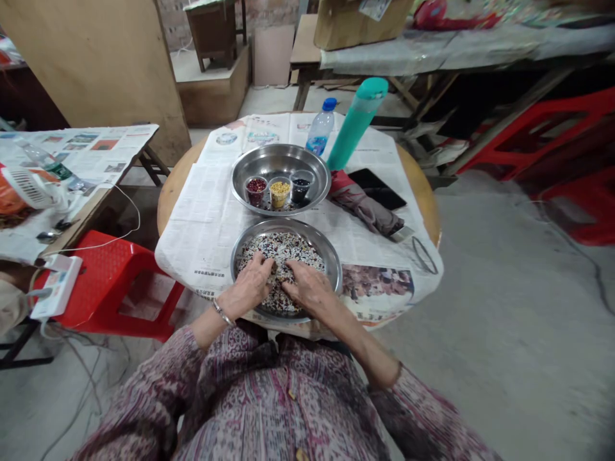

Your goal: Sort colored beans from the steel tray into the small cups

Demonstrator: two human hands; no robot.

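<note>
A steel basin (335, 256) stands at the table's near edge, with a layer of mixed grains (283, 299), white, dark and some yellow, spread inside. My left hand (250, 283) reaches into it from the left, fingers bent and drawn together at the grains. From the right comes my right hand (307, 285), its fingers also bent down to the grains. Whatever lies between the fingertips is too small to make out. Just beyond, a second steel basin (240, 168) holds three clear cups: one of red beans (256, 186), one of yellow kernels (279, 191), one of black beans (300, 187).
Newspaper (187, 218) covers the round table. Behind the basins stand a water bottle (321, 128) and a tall teal bottle (358, 121). A folded umbrella (368, 208) and a black phone (377, 188) lie right. A red stool (115, 282) with a power strip (56, 286) is left.
</note>
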